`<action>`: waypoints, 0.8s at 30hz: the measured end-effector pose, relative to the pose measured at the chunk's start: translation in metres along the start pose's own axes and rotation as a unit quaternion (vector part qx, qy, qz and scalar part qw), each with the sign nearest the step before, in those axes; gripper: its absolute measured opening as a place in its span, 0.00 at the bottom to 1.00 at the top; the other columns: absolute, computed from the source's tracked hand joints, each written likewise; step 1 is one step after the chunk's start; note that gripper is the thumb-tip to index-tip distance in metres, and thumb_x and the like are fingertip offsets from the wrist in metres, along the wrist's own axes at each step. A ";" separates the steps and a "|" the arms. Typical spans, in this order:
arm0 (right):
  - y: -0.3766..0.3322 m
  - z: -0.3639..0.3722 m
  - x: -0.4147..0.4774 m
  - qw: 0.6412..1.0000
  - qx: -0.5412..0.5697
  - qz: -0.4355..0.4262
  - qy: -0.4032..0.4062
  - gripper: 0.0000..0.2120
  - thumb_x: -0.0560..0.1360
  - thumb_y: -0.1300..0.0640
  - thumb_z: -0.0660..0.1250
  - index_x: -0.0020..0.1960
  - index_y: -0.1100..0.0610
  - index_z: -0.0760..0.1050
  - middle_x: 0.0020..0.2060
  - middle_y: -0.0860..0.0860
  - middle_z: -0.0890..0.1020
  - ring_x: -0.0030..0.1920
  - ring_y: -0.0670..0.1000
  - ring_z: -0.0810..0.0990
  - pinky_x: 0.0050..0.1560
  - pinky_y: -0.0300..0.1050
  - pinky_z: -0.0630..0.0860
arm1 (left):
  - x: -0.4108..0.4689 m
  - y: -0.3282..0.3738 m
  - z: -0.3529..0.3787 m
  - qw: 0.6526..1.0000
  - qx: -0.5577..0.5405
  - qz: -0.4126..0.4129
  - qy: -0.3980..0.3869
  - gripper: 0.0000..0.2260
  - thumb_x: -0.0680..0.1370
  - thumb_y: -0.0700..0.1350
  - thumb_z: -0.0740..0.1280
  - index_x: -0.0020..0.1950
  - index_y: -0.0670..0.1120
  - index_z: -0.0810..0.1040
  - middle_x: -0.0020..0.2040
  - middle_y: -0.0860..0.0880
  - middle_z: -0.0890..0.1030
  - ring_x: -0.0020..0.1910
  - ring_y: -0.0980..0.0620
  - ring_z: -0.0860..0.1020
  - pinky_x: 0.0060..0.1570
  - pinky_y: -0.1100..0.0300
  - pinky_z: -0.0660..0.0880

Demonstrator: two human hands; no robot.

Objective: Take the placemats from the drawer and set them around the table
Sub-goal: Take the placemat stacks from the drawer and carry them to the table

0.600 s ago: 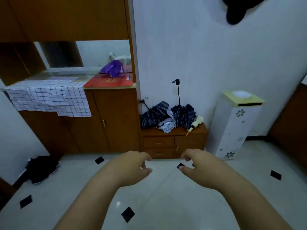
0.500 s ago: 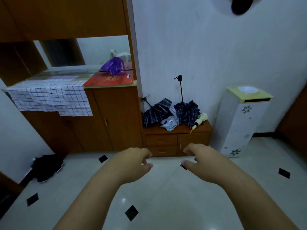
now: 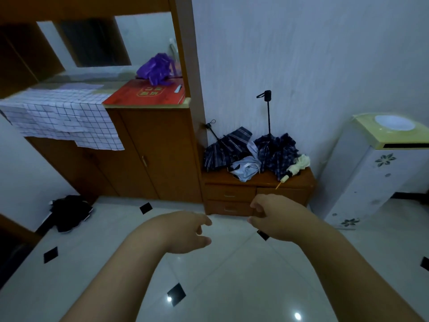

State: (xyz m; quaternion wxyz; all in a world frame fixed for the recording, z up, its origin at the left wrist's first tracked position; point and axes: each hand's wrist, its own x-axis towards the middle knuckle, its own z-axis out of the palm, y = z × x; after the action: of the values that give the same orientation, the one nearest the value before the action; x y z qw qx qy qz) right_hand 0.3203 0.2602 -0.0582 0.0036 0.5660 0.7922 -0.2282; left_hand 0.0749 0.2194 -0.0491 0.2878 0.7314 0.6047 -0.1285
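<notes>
A low wooden cabinet (image 3: pixel 294 182) stands against the white wall, with two closed drawers on its left side, an upper drawer (image 3: pixel 229 193) and a lower drawer (image 3: pixel 228 208). No placemats are in view. My left hand (image 3: pixel 185 231) is stretched forward over the tiled floor, fingers loosely curled and apart, holding nothing. My right hand (image 3: pixel 276 217) reaches toward the cabinet's front, just right of the drawers, also empty with fingers apart. Both hands are still short of the drawer handles.
Several folded umbrellas (image 3: pixel 253 152) lie on the low cabinet. A tall wooden cupboard (image 3: pixel 153 156) stands to the left, with a checked cloth (image 3: pixel 62 117), a red box (image 3: pixel 148 92) and a purple bag (image 3: pixel 157 69) on top. A white floral unit (image 3: pixel 371 173) stands right. Dark clothing (image 3: pixel 69 211) lies on the floor.
The view has moved closer to the low cabinet and tilted down. Both hands have advanced toward the drawers, the right one now in front of the cabinet face.
</notes>
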 end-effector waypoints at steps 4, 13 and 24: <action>0.010 -0.007 0.042 1.000 -0.004 -0.007 -0.021 0.22 0.76 0.42 0.64 0.67 0.50 0.69 0.59 0.49 0.76 0.54 0.49 0.76 0.54 0.48 0.77 | 0.041 -0.013 -0.022 0.999 -0.040 0.003 0.029 0.25 0.79 0.62 0.62 0.75 0.59 0.65 0.65 0.58 0.75 0.56 0.58 0.74 0.53 0.62 0.71; 0.029 0.006 0.163 1.000 0.000 0.020 0.005 0.24 0.77 0.43 0.63 0.69 0.51 0.67 0.61 0.49 0.75 0.57 0.49 0.76 0.56 0.48 0.76 | 0.178 -0.078 -0.054 0.998 -0.043 0.037 0.014 0.24 0.79 0.61 0.62 0.74 0.56 0.67 0.65 0.54 0.77 0.58 0.53 0.76 0.56 0.56 0.75; 0.063 0.054 0.323 0.994 0.052 0.099 0.018 0.18 0.77 0.44 0.65 0.63 0.51 0.72 0.56 0.48 0.78 0.51 0.47 0.77 0.48 0.43 0.76 | 0.363 -0.150 -0.090 0.999 -0.009 0.044 -0.018 0.23 0.80 0.60 0.62 0.74 0.54 0.69 0.63 0.53 0.78 0.59 0.52 0.76 0.59 0.53 0.75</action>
State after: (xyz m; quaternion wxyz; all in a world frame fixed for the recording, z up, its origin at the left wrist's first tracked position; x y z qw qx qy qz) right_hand 0.2476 0.5455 -0.2144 -0.0178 0.6452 0.7191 -0.2575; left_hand 0.0022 0.5810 -0.2109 0.3105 0.7521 0.5682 -0.1229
